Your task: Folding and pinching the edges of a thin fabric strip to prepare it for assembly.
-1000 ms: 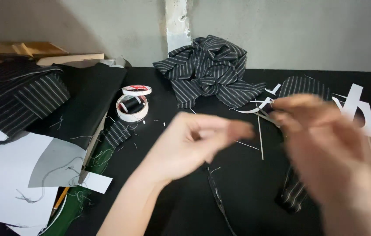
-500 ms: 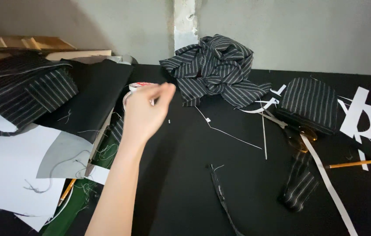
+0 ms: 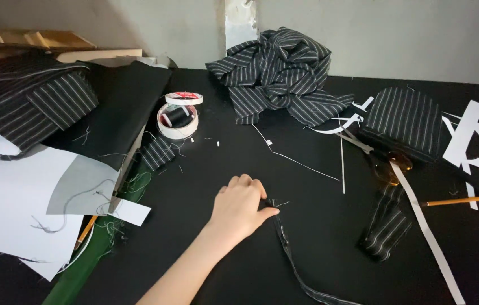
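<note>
I saw one hand only, the left hand (image 3: 239, 208), fingers pinched shut on the top end of a narrow striped strip (image 3: 290, 254) near the front middle of the black worktop (image 3: 239, 113). The strip's lower end ran out of frame at the front edge. The right hand was out of view.

Count, outward: one short striped scrap (image 3: 387, 221) right of the strip; one pair of scissors (image 3: 378, 161), blades partly hidden under white paper strips (image 3: 465, 141); one pencil (image 3: 454, 201) toward the right edge, a second pencil (image 3: 86, 230) mostly hidden under the white sheets (image 3: 8, 192) at the left edge. One open round tin (image 3: 177, 120) held a dark thread spool, its lid (image 3: 183, 98) beside it. One crumpled striped cloth (image 3: 284, 73) lay at the back edge, one folded striped piece (image 3: 403, 121) right of it.
</note>
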